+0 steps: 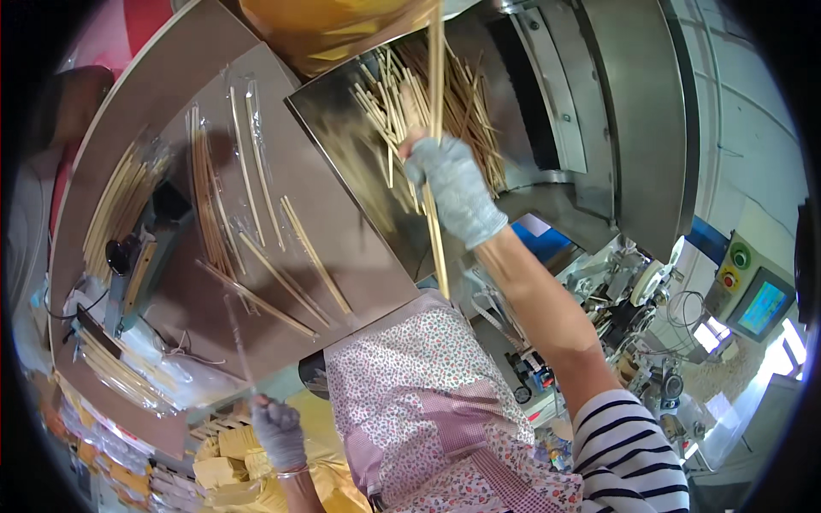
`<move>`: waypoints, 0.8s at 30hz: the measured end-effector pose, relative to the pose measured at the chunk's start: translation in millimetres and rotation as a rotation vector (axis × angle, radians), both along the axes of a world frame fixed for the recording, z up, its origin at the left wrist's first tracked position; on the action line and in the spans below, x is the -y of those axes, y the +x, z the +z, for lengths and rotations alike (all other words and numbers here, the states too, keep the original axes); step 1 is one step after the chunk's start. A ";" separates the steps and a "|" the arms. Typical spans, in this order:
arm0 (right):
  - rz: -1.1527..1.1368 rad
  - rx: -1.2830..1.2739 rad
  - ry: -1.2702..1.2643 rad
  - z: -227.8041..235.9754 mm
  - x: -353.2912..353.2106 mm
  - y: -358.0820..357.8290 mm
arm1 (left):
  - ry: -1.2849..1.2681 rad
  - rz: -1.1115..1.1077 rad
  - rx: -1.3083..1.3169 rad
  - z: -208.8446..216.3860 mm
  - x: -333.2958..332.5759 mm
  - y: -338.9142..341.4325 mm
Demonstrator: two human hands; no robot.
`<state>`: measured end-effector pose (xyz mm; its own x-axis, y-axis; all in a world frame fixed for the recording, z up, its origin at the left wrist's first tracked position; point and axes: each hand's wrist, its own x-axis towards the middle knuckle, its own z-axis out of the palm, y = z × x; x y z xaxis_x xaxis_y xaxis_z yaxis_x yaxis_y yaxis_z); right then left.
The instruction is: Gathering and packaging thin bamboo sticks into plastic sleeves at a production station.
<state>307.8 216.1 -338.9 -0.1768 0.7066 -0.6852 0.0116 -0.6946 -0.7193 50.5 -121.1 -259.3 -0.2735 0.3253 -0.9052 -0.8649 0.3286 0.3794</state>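
Note:
My right hand (457, 188), in a grey glove with the fingertips bare, is closed around long wooden sticks (436, 68). It holds them upright in the picture, over the steel tray (342, 154). Beneath it, many loose wooden sticks (475, 111) lie in a heap, some pale and some darker. My left hand (280, 434), also gloved, is closed low at the left, beyond the table's near edge. A thin, pale, see-through strip (235, 329) rises from its fingers, too blurred to tell its kind.
On the brown table (282, 111) lie several sticks (316, 256), some in clear sleeves (248, 162). Bundled sticks (120, 205) are at its left side. A steel machine housing (633, 111) stands at right, with a control panel (757, 291). Yellow packs (227, 462) lie below left.

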 end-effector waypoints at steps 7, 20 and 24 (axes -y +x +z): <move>0.258 -0.078 -0.119 24.0 40.8 -23.5 | 0.151 0.106 -0.073 10.9 -98.5 36.9; 0.376 0.064 -0.085 19.0 68.3 -35.6 | 0.127 -0.385 -0.275 -52.2 -220.9 93.2; 0.482 0.126 -0.069 18.1 67.8 -36.4 | 0.040 -0.473 -0.205 -63.5 -240.0 101.7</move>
